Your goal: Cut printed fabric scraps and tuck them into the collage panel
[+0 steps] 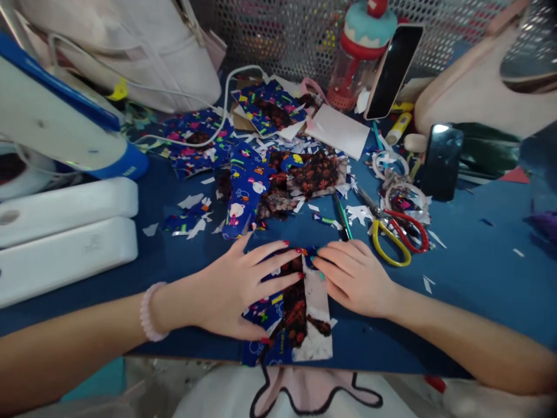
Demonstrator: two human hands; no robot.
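While the patchwork card [317, 296] at the front of the worktop [487, 290] looks partly covered, right strip mostly bare, the left hand [226, 284] splays over it; the right hand [361, 278], fingers bent, touches it, grip unclear. Beyond it lie scissors [379, 213].

The left hand [217, 290] hides part of the patterned piece [296, 316].

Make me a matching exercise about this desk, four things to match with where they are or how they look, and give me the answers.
1. Scissors
2. Bead bracelet
3. Cup
4. White cable

A. Looping over patterned pieces
B. Topped by a red ball
C. Red and yellow handles
D. On the wrist of the left hand

Right pairs: 1-C, 2-D, 3-B, 4-A
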